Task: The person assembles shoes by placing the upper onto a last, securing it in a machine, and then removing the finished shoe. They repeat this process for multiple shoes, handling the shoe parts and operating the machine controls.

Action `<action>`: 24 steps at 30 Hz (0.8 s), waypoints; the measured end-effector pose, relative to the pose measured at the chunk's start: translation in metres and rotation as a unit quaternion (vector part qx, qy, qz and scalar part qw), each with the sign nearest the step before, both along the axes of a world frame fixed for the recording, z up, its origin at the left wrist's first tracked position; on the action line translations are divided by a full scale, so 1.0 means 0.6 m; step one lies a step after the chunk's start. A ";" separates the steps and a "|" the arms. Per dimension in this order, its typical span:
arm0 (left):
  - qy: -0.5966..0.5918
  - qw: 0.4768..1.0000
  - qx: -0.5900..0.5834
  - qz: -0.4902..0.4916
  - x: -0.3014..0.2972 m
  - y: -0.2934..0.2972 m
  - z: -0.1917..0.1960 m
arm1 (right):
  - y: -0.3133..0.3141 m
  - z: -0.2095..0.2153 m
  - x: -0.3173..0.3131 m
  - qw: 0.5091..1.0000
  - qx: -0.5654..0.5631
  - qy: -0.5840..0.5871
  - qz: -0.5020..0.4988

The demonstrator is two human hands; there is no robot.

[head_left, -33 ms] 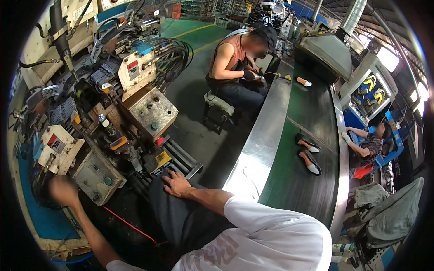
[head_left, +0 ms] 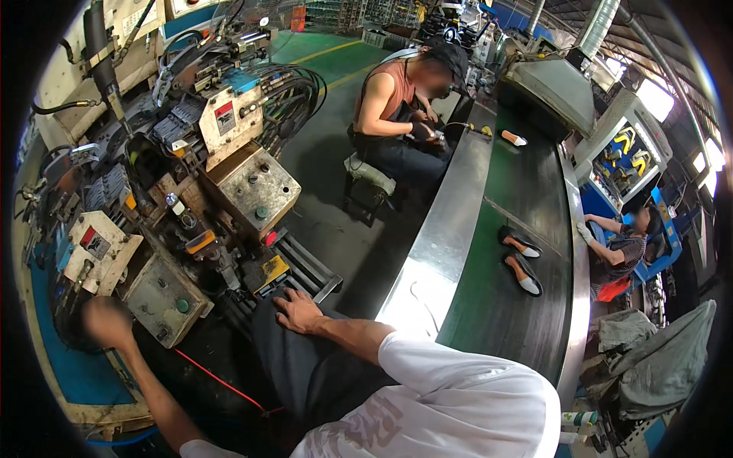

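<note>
**Seated at the machine, one hand reaching in, one resting on the knee**

The person's left hand (head_left: 105, 320) is reaching out to the lower left part of the machine, beside a grey control box (head_left: 166, 299) with a green button; the hand is blurred, so I cannot tell whether its fingers are spread or closed, or whether it is holding anything. The right hand (head_left: 299, 311) is lying flat and empty, fingers loosely spread, on the person's dark trouser knee (head_left: 305, 366), just below a yellow plate (head_left: 267, 272) on the machine. To the right, a green conveyor belt (head_left: 496, 305) is carrying two dark shoes (head_left: 521, 259) lying side by side, well apart from both hands. Farther along, a seated co-worker (head_left: 397, 114) in a sleeveless top is bending over the belt's edge.
</note>
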State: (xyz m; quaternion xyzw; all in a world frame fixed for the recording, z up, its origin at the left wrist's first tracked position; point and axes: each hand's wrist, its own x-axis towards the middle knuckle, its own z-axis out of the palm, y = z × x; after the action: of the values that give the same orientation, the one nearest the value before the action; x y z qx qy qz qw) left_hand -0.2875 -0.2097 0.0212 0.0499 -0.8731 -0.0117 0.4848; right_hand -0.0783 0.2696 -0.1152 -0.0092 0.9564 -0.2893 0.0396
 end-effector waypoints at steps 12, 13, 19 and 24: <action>-0.017 1.000 0.008 0.013 -0.004 -0.003 -0.009 | 0.004 0.000 -0.003 1.000 -0.003 -0.023 0.011; -0.018 1.000 0.008 0.013 -0.004 -0.002 -0.008 | 0.005 0.000 -0.003 1.000 -0.002 -0.025 0.013; -0.033 0.999 -0.004 0.019 -0.005 -0.014 -0.009 | 0.003 -0.009 -0.005 1.000 0.008 -0.024 0.018; -0.022 1.000 -0.012 0.011 -0.007 -0.016 -0.009 | 0.001 -0.010 -0.003 1.000 0.001 -0.011 0.012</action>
State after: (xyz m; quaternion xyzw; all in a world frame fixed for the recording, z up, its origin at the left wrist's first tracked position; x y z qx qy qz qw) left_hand -0.2915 -0.2193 0.0159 0.0535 -0.8828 0.0055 0.4666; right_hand -0.0803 0.2704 -0.1213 -0.0173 0.9560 -0.2878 0.0534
